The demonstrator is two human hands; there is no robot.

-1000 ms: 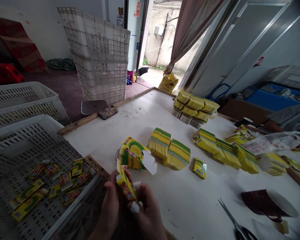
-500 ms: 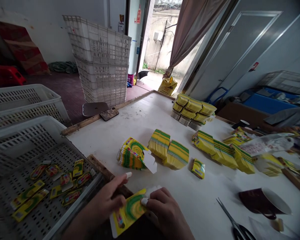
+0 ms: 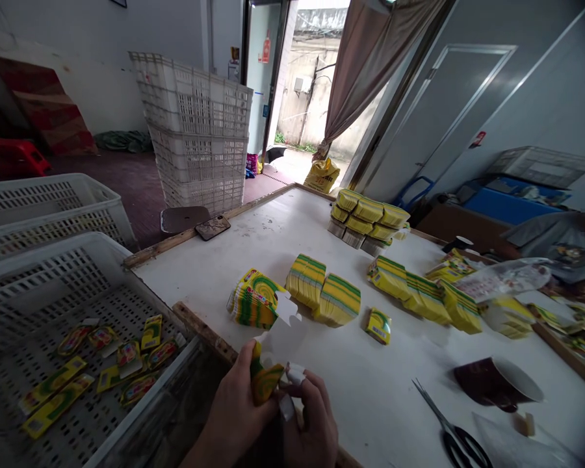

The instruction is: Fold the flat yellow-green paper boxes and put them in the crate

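My left hand (image 3: 241, 406) is closed around a small yellow and green cardboard box (image 3: 267, 385), held over the table's near edge. The box looks bent out of its flat shape, and my fingers cover much of it. My right hand (image 3: 312, 416) pinches its right end; white coverings show on the fingertips. Just beyond my hands lies a fanned stack of flat boxes (image 3: 256, 299) with white flaps pointing right. Two bundles of flat boxes (image 3: 306, 279) stand behind it, and a single small box (image 3: 379, 325) lies to the right.
A white crate (image 3: 121, 448) at the left holds several small boxes. Scissors (image 3: 451, 426) and a dark mug (image 3: 490, 383) lying on its side are at the right. Further back are more bundles (image 3: 409, 286), a stacked pile (image 3: 365, 218) and a phone (image 3: 213, 227). A person's sleeve (image 3: 560, 244) shows far right.
The box was flat and slanted between my hands; now it is bent and more upright. My left hand has moved right and closed around it. The camera view has shifted slightly.
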